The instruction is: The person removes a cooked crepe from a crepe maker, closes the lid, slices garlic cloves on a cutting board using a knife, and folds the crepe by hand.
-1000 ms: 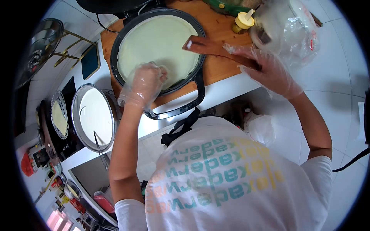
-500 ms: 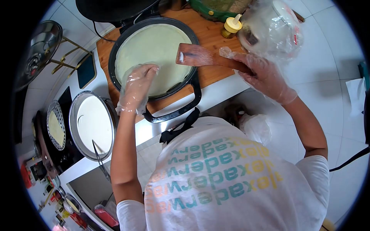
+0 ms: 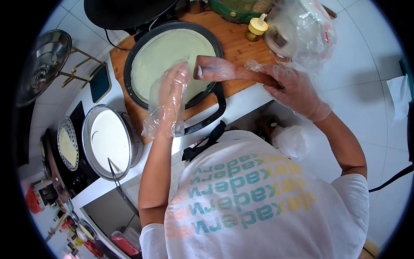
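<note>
Near the pan [image 3: 127, 71] with the flat pancake [image 3: 166, 52] stand a pot [image 3: 136, 144] and a bottle [image 3: 257, 29]. Your right hand [image 3: 297, 90] has its fingers round the spatula [image 3: 215, 69]; your left hand [image 3: 171, 97], blurred, overlaps the pancake, its grip unclear.

Fingers [image 3: 280, 95] around spatula [image 3: 215, 70], crepe [image 3: 166, 54] on griddle [image 3: 128, 71]

Upside-down rows of lettering [image 3: 246, 196] in yellow, teal and pink run across the white T-shirt [image 3: 276, 235], reading "alexaderw", the pink end unclear. Far right, red print [image 3: 327, 37] by the plastic bag [image 3: 308, 49] is too small to read.
</note>
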Motion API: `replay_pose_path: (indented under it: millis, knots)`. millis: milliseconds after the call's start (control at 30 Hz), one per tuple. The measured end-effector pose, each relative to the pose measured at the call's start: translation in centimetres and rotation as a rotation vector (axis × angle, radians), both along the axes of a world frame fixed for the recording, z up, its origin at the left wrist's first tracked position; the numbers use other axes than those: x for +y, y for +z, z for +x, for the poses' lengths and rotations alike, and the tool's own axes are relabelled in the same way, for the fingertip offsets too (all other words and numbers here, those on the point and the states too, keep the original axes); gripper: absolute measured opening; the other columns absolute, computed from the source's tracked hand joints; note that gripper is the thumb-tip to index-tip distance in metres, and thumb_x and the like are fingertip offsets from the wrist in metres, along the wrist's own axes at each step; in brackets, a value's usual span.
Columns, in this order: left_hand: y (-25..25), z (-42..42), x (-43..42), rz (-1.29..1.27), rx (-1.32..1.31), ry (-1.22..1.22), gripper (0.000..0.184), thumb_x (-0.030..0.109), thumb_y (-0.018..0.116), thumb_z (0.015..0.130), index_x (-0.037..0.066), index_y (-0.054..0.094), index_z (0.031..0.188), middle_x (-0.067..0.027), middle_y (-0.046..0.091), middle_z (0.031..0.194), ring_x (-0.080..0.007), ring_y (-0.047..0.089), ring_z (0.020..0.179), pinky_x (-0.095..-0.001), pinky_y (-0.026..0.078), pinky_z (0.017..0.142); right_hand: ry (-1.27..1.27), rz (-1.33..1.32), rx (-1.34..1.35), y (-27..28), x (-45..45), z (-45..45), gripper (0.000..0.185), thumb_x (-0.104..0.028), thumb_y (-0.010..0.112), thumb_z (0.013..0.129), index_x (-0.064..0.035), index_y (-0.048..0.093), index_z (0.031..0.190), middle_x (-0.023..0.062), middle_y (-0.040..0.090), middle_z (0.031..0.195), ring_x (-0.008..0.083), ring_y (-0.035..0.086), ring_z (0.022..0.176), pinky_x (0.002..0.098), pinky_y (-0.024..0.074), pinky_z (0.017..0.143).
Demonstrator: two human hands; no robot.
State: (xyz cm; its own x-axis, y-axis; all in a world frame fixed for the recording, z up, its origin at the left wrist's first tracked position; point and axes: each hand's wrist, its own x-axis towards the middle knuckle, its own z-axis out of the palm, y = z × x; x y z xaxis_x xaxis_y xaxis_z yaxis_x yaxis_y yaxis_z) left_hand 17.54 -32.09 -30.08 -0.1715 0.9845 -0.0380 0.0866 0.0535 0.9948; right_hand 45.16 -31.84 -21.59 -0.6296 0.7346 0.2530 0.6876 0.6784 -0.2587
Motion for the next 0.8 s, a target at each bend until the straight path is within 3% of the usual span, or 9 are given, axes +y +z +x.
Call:
replay_pose_path:
  millis: [100, 133, 233, 333, 467, 600, 700, 733, 800]
  knots:
    - [-0.6, 1.0, -0.3, 0.058, 0.088, -0.078, 0.049, 0.032, 0.068, 0.08, -0.004, 0.057, 0.112, -0.0138, 0.053, 0.112, -0.0229, 0.052, 0.101, -0.0323, 0.038, 0.092, 0.001, 0.022, -0.018, 0.5, -0.9, -0.6, 0.041, -0.009, 0.07, 0.073, -0.0078, 0.055, 0.111, 0.0082, 0.062, 0.091, 0.0278, 0.059, 0.076, 0.0353, 0.0492, 0.066]
    - [-0.4, 1.5, -0.3, 0.048, -0.017, -0.065, 0.04, 0.023, 0.073, 0.076, -0.001, 0.06, 0.106, -0.0095, 0.056, 0.103, -0.0173, 0.052, 0.095, -0.0301, 0.04, 0.087, 0.0, 0.065, -0.025, 0.4, -1.0, -0.6, 0.042, -0.012, 0.069, 0.073, -0.0102, 0.056, 0.113, 0.0069, 0.061, 0.087, 0.0266, 0.058, 0.074, 0.0356, 0.0475, 0.064]
    - [0.4, 1.2, -0.4, -0.071, -0.153, -0.046, 0.034, 0.027, 0.069, 0.081, 0.004, 0.061, 0.105, -0.0026, 0.061, 0.097, -0.0098, 0.053, 0.085, -0.0231, 0.039, 0.075, 0.004, 0.111, -0.011, -0.1, -1.2, -0.2, 0.042, -0.015, 0.069, 0.074, -0.0123, 0.056, 0.114, 0.0058, 0.061, 0.082, 0.0252, 0.057, 0.071, 0.0362, 0.0454, 0.062]
    - [-0.6, -0.7, 0.0, -0.077, -0.121, 0.068, 0.028, 0.028, 0.066, 0.083, 0.006, 0.062, 0.1, -0.0004, 0.06, 0.091, -0.0091, 0.051, 0.083, -0.0231, 0.037, 0.073, 0.026, 0.045, 0.049, -0.1, -1.1, 0.9, 0.042, -0.009, 0.07, 0.073, -0.0071, 0.055, 0.112, 0.0087, 0.061, 0.089, 0.0265, 0.058, 0.072, 0.0361, 0.0478, 0.064]
    - [-0.3, -2.0, -0.9, -0.162, -0.04, 0.25, 0.028, 0.027, 0.066, 0.082, 0.004, 0.063, 0.098, -0.0032, 0.061, 0.095, -0.0139, 0.053, 0.09, -0.0291, 0.038, 0.085, 0.021, 0.045, 0.041, -0.6, -1.4, 1.5, 0.044, -0.009, 0.07, 0.073, -0.0072, 0.055, 0.114, 0.0088, 0.061, 0.087, 0.0257, 0.058, 0.072, 0.0363, 0.0476, 0.064]
    - [1.5, -0.1, -1.5, -0.07, -0.021, 0.12, 0.03, 0.031, 0.067, 0.082, 0.002, 0.065, 0.091, -0.0044, 0.062, 0.09, -0.0147, 0.054, 0.088, -0.0288, 0.039, 0.084, 0.024, 0.014, 0.009, -0.7, -1.6, 1.5, 0.045, -0.009, 0.07, 0.073, -0.0082, 0.054, 0.115, 0.0088, 0.061, 0.086, 0.0255, 0.058, 0.072, 0.0361, 0.0476, 0.064]
    - [1.7, 0.9, -1.3, -0.094, -0.037, -0.14, 0.029, 0.03, 0.063, 0.085, 0.003, 0.066, 0.096, -0.0042, 0.065, 0.092, -0.0109, 0.054, 0.086, -0.0256, 0.039, 0.076, 0.019, 0.109, -0.051, -1.1, -1.8, 1.2, 0.042, -0.009, 0.068, 0.075, -0.0089, 0.055, 0.115, 0.0093, 0.06, 0.086, 0.0264, 0.057, 0.071, 0.0346, 0.0476, 0.064]
    - [1.3, 0.8, -1.0, -0.097, -0.11, -0.102, 0.028, 0.027, 0.062, 0.086, 0.0, 0.066, 0.094, -0.0051, 0.065, 0.091, -0.011, 0.055, 0.086, -0.0241, 0.039, 0.079, -0.002, 0.081, -0.004, -1.2, -1.7, 1.3, 0.04, -0.009, 0.066, 0.076, -0.0088, 0.056, 0.115, 0.0086, 0.06, 0.084, 0.0244, 0.057, 0.07, 0.0338, 0.0474, 0.063]
    - [0.4, -0.4, -0.4, -0.077, 0.041, -0.022, 0.027, 0.026, 0.062, 0.086, 0.0, 0.066, 0.093, -0.0054, 0.065, 0.093, -0.0111, 0.056, 0.087, -0.0238, 0.039, 0.082, -0.046, 0.025, 0.093, -1.4, -1.2, 1.7, 0.034, -0.01, 0.063, 0.08, -0.0086, 0.056, 0.114, 0.0072, 0.059, 0.08, 0.0205, 0.057, 0.068, 0.0321, 0.047, 0.062]
